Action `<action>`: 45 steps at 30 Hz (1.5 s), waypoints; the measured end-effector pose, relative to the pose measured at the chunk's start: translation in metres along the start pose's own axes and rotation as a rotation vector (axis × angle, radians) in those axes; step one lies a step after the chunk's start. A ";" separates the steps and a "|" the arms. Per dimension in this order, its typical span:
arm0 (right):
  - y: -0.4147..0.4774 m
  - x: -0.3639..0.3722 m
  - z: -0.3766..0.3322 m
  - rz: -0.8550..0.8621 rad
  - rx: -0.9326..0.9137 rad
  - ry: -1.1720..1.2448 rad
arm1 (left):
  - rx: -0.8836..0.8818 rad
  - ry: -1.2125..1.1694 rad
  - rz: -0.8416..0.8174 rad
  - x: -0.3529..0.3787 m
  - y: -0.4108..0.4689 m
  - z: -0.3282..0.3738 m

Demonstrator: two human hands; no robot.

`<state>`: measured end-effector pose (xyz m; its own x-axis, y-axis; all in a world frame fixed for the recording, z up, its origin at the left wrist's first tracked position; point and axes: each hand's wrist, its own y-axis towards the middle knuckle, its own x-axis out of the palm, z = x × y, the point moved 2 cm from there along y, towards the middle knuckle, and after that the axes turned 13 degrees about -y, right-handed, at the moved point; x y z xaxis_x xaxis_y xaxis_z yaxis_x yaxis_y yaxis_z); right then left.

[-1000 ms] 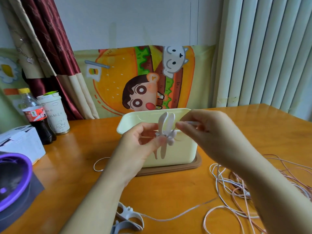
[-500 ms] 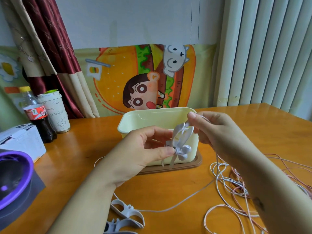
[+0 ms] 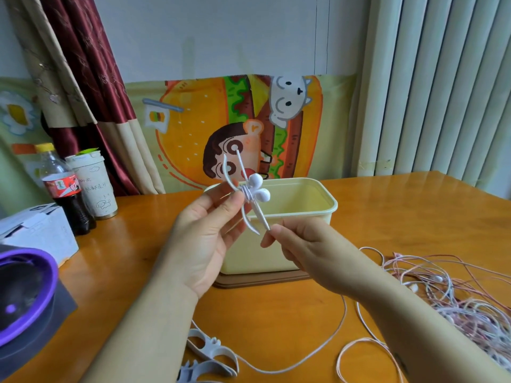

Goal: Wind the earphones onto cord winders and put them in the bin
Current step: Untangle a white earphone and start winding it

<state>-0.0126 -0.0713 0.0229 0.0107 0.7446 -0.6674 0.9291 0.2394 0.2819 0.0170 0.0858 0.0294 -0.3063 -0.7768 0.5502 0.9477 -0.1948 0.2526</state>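
Now left hand (image 3: 204, 239) pinches one winder (image 3: 228, 172), two earbuds (image 3: 255, 180); right hand (image 3: 301, 250) pinches cord (image 3: 331, 335).

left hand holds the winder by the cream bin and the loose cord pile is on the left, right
No, the head view shows the loose cord pile on the right; the left hand does hold the winder by the cream bin.

Cord winder (image 3: 243, 194): white. Earbuds (image 3: 258, 186) and earphone cord (image 3: 318, 355): white.
Bin (image 3: 304, 217): pale yellow; its base (image 3: 262, 280) brown.
Counter (image 3: 401, 211): orange-brown wood.
Loose cables (image 3: 456, 294): pink and white, mixed.
Spare winders (image 3: 213, 352): pale grey-white.
Curtain (image 3: 83, 64): maroon and beige, fine embroidered motif.
Wall cloth (image 3: 193, 139): cartoon burger in orange, green and brown.
Bottle (image 3: 66, 194): yellow cap, red label, dark contents.
Cup (image 3: 95, 186): white, hand-drawn marks.
Blinds (image 3: 442, 87): off-white vertical slats.
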 end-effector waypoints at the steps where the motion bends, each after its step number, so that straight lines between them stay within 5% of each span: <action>1: -0.002 -0.001 -0.003 -0.018 -0.028 -0.051 | 0.019 0.015 -0.002 0.000 0.000 -0.001; 6: -0.009 -0.009 -0.017 -0.038 -0.139 -0.262 | 0.134 0.349 0.018 -0.006 0.003 -0.010; 13: -0.011 -0.041 -0.016 0.196 -0.114 -0.333 | 0.089 0.624 -0.078 0.005 -0.002 -0.017; 19: -0.010 -0.059 -0.004 0.410 -0.064 -0.108 | 0.026 0.740 -0.221 0.018 -0.010 -0.020; 23: -0.006 -0.051 0.005 0.448 0.006 0.082 | -0.006 0.643 -0.320 0.024 -0.015 -0.015; 26: -0.001 -0.038 0.010 0.380 0.043 0.166 | -0.043 0.356 -0.361 0.029 -0.017 -0.009; 32: 0.003 -0.009 0.011 0.174 0.064 0.094 | -0.101 -0.112 -0.106 0.016 -0.003 -0.008; 40: -0.003 -0.002 -0.002 0.007 -0.073 -0.227 | -0.082 -0.124 0.114 0.002 0.001 -0.010; 45: -0.009 -0.026 -0.013 0.155 -0.120 -0.259 | -0.011 0.165 0.114 -0.003 0.002 -0.013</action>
<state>-0.0257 -0.0848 0.0468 0.2563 0.5982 -0.7593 0.8592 0.2189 0.4624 0.0210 0.0799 0.0176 -0.1789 -0.8816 0.4367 0.9766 -0.1055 0.1872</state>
